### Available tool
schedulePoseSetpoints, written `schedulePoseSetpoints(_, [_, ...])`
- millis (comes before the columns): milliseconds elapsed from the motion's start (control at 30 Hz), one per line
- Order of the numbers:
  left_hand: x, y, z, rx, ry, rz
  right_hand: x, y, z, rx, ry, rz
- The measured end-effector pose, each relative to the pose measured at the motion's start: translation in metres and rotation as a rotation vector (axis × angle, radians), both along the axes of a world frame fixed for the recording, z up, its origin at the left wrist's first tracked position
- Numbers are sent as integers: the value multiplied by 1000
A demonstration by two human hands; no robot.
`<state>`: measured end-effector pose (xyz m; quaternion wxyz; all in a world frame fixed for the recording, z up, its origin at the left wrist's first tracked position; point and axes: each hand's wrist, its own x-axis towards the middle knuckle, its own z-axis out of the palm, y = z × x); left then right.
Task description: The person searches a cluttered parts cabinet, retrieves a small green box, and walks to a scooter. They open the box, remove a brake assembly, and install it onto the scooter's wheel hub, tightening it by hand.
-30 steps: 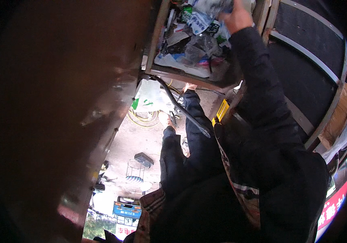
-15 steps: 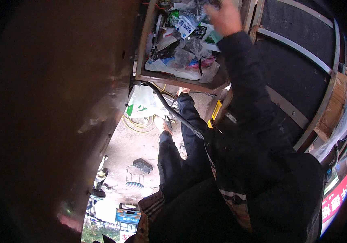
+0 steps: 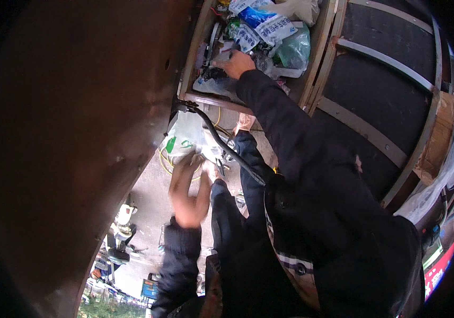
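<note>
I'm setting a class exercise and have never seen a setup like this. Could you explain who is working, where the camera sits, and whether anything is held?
There is no machine: a person works with two bare hands. The picture looks down from a wide fisheye camera on their head, so straight edges bend. The right hand reaches into an open, metal-framed compartment strewn with plastic bags, including blue-and-white packets and a greenish see-through bag. The left hand is lower down and blurred. Whether either hand grips something, I can't tell.
</note>
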<state>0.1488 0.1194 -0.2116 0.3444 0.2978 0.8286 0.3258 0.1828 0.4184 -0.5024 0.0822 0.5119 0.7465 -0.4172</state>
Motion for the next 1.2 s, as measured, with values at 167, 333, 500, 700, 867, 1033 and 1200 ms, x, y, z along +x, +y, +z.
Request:
schedulePoseSetpoints(167, [-81, 150, -108, 239, 593, -458, 23, 4, -17, 40, 42, -116])
schedulePoseSetpoints(333, [-95, 165, -158, -93, 493, -395, 19, 11, -10, -220, 291, -457])
schedulePoseSetpoints(500, [-97, 154, -182, 38, 532, -349, 20, 58, 62, -457, 899, -591])
schedulePoseSetpoints(700, [-95, 154, -183, -25, 514, -326, 49, 144, 116, -99, 1121, -606])
schedulePoseSetpoints(867, [-97, 156, -180, 33, 478, -326, 73, 158, 99, 569, 362, -313])
schedulePoseSetpoints(1033, [-94, 160, -176, -55, 458, -296, 87, 125, 113, 641, 303, -299])
schedulePoseSetpoints(1200, [-94, 159, -178, -83, 475, -300, 52, 120, 126, 299, 362, -607])
